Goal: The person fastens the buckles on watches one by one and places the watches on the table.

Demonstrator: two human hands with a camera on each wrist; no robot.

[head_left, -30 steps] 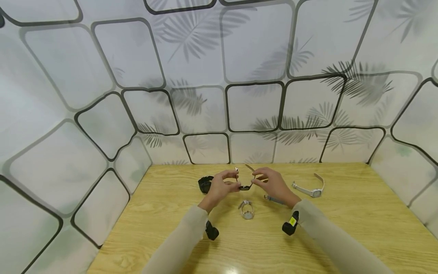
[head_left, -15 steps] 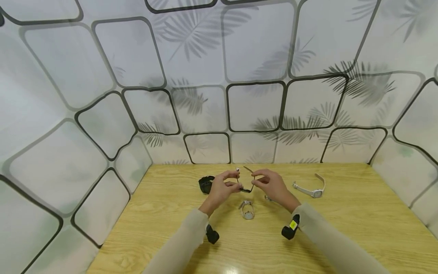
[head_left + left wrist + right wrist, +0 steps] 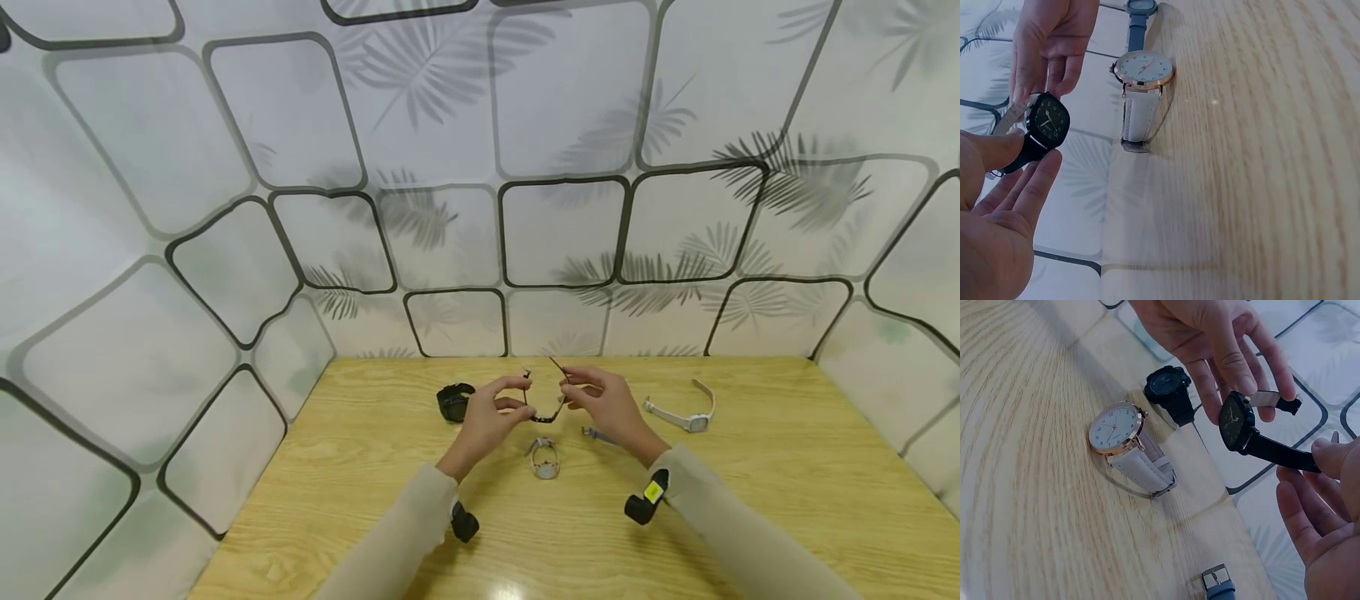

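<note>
A black wristwatch [image 3: 543, 419] with a squarish dark dial is held up above the table between both hands, its strap unbuckled and spread in a U. My left hand [image 3: 489, 418] pinches the buckle-side strap beside the case, thumb against fingers. The other strap half is pinched by my right hand [image 3: 609, 410]. In the left wrist view the dial of the black wristwatch [image 3: 1049, 122] shows pale hands and markings. Below the hands, a rose-gold watch with a white strap [image 3: 546, 460] stands on its side on the table, as the right wrist view also shows.
On the wooden table [image 3: 360, 533], a chunky black watch [image 3: 453, 403] lies by my left hand. A blue-strapped watch [image 3: 598, 435] is partly hidden under my right wrist. Farther right lies a white watch [image 3: 686, 419]. Patterned fabric walls [image 3: 450, 208] stand behind and at the sides.
My right hand has shifted slightly right, spreading the strap ends wider. The black wristwatch's case has tilted, so its dial faces the head camera less than a second ago.
</note>
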